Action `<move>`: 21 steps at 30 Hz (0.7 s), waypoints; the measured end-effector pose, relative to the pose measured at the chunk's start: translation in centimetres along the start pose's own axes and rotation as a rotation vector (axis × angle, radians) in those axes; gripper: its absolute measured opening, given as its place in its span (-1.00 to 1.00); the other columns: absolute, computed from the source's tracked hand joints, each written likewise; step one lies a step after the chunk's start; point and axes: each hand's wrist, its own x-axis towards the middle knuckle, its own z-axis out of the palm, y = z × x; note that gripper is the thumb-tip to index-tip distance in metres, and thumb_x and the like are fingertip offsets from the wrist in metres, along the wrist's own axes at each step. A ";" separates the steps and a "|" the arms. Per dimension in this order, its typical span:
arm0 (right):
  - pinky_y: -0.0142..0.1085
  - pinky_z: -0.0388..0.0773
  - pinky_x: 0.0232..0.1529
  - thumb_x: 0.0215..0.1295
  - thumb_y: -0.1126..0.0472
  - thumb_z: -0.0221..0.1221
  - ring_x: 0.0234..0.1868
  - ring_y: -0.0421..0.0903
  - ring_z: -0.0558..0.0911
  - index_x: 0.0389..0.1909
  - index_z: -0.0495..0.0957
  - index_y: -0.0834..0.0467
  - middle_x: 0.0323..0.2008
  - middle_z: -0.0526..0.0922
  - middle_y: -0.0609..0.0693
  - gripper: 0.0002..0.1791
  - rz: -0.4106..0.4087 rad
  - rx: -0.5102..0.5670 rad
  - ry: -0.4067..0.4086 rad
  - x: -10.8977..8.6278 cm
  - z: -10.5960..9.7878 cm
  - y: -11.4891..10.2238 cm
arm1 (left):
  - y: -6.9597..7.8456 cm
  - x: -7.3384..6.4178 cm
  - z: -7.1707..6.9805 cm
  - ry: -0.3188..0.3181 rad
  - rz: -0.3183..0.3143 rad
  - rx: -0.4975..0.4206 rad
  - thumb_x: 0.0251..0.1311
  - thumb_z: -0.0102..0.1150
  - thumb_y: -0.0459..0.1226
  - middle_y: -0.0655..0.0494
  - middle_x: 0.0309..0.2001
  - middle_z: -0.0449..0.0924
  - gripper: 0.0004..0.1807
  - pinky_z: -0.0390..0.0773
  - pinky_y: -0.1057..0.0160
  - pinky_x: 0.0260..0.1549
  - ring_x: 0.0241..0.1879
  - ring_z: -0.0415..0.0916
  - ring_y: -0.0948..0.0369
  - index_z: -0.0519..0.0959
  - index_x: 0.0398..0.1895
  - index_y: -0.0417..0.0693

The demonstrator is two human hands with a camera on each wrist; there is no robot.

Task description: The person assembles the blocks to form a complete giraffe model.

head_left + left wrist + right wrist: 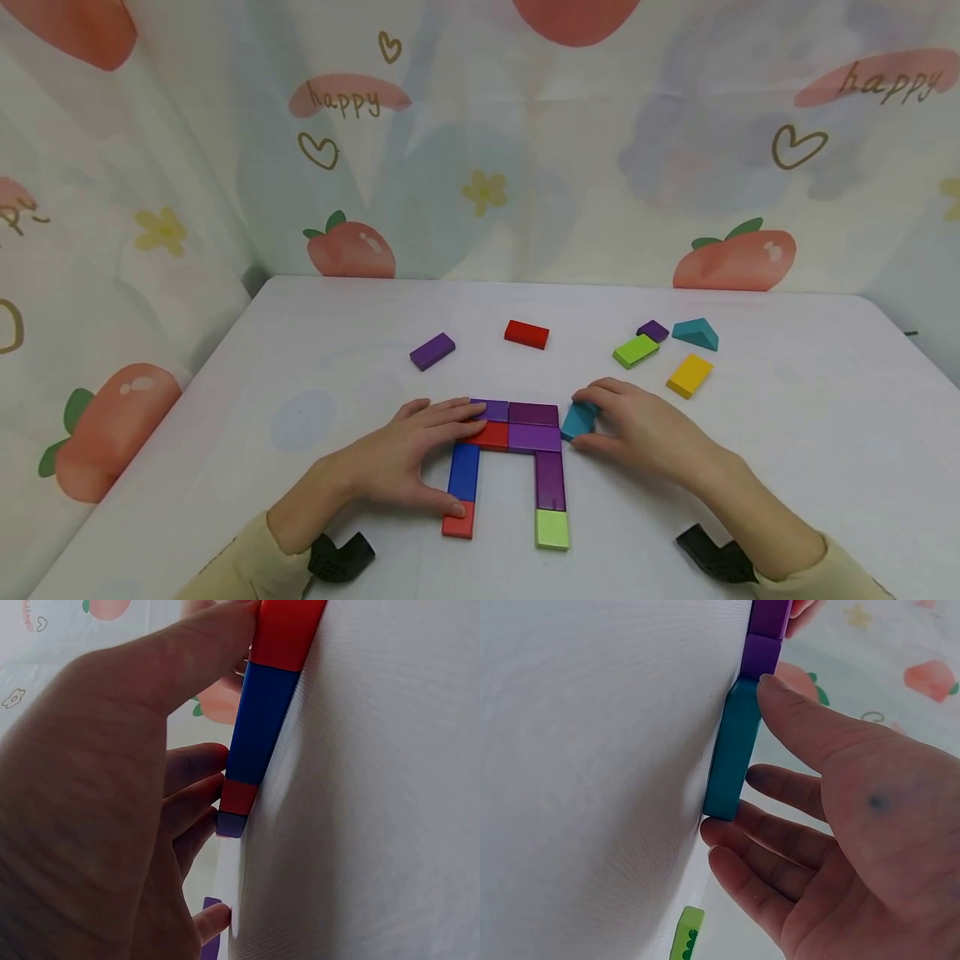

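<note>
Flat coloured blocks form an arch-like shape on the table. Two purple-toned blocks, a red block [492, 437] and a purple block [534, 438] make its top. A blue block [463, 472] and a lower red block [458, 527] form the left leg; a dark purple block [551, 482] and a lime block [552, 530], the right. My left hand [405, 454] rests its fingers on the top-left blocks, thumb on the lower red block. My right hand [648, 429] pinches a teal block [733, 750] by its ends, against the arch's upper right side.
Behind the arch lie a purple block [432, 352] and a red block [527, 334]. Back right are a lime block [636, 352], a small purple block [653, 331], a teal triangle [696, 333] and a yellow block [690, 376]. A printed curtain [555, 167] hangs behind the white table [337, 333].
</note>
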 end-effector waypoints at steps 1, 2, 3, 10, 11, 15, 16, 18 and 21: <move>-0.01 0.61 0.03 0.17 -0.08 0.45 0.05 0.02 0.60 0.13 0.62 0.09 0.05 0.62 0.01 -0.44 0.000 -0.001 -0.001 0.0 0.0 0.0 | 0.0 0.0 0.0 0.000 -0.001 -0.001 0.07 0.30 0.34 0.41 0.57 -0.03 0.01 -0.20 -0.17 0.44 0.55 -0.20 0.33 0.27 0.55 0.16; -0.01 0.61 0.03 0.17 -0.08 0.45 0.05 0.02 0.60 0.13 0.62 0.09 0.05 0.62 0.02 -0.44 0.000 -0.002 -0.002 0.0 0.0 0.0 | 0.0 0.0 0.0 0.000 -0.001 -0.001 0.07 0.30 0.34 0.41 0.57 -0.03 0.01 -0.21 -0.17 0.44 0.55 -0.20 0.34 0.27 0.55 0.16; -0.01 0.61 0.03 0.17 -0.08 0.45 0.05 0.02 0.60 0.13 0.62 0.09 0.05 0.62 0.02 -0.44 -0.002 -0.002 -0.003 0.1 0.0 0.0 | 0.0 0.0 0.0 0.001 0.000 -0.001 0.07 0.30 0.34 0.41 0.57 -0.03 0.01 -0.21 -0.17 0.44 0.55 -0.20 0.34 0.27 0.55 0.16; 0.01 0.60 0.05 0.20 -0.09 0.42 0.06 0.04 0.61 0.16 0.61 0.11 0.08 0.61 0.04 -0.42 -0.016 -0.018 0.004 0.3 -0.6 0.2 | -0.1 -0.1 0.0 0.012 0.016 -0.008 0.07 0.29 0.35 0.41 0.57 -0.01 0.01 -0.19 -0.18 0.44 0.55 -0.20 0.33 0.27 0.55 0.16; 0.01 0.60 0.05 0.21 -0.09 0.42 0.06 0.04 0.62 0.17 0.61 0.12 0.08 0.61 0.04 -0.42 -0.014 -0.020 0.008 0.3 -0.7 0.3 | -0.1 -0.1 0.0 0.013 0.018 -0.009 0.07 0.29 0.35 0.41 0.57 -0.02 0.01 -0.19 -0.17 0.44 0.55 -0.21 0.33 0.27 0.55 0.15; 0.02 0.62 0.01 0.22 -0.08 0.41 0.05 0.08 0.63 0.19 0.59 0.14 0.09 0.62 0.08 -0.41 -0.002 -0.010 0.022 0.9 -1.2 0.4 | 0.0 -0.1 0.0 0.016 0.021 -0.008 0.07 0.31 0.33 0.41 0.57 -0.02 0.01 -0.19 -0.15 0.44 0.55 -0.21 0.34 0.27 0.55 0.14; 0.02 0.62 0.00 0.23 -0.06 0.41 0.04 0.09 0.63 0.19 0.59 0.15 0.10 0.62 0.09 -0.41 -0.002 -0.002 0.024 1.1 -1.4 0.5 | 0.0 -0.1 0.0 0.015 0.021 -0.008 0.07 0.31 0.33 0.41 0.57 -0.02 0.01 -0.19 -0.15 0.44 0.55 -0.21 0.34 0.27 0.55 0.14; 0.00 0.63 -0.02 0.24 -0.03 0.40 0.03 0.10 0.63 0.19 0.58 0.17 0.09 0.62 0.10 -0.43 0.000 0.014 0.029 1.6 -1.6 0.6 | -0.1 -0.1 0.0 0.014 0.018 -0.006 0.07 0.30 0.34 0.40 0.57 -0.02 0.00 -0.19 -0.16 0.44 0.55 -0.20 0.34 0.28 0.55 0.15; -0.01 0.64 -0.05 0.27 0.00 0.38 0.02 0.11 0.63 0.20 0.57 0.19 0.08 0.62 0.11 -0.45 0.000 0.040 0.025 2.6 -2.0 0.8 | -0.1 -0.1 0.1 0.011 0.012 -0.005 0.07 0.29 0.35 0.40 0.57 -0.01 0.00 -0.19 -0.18 0.44 0.55 -0.19 0.33 0.28 0.54 0.16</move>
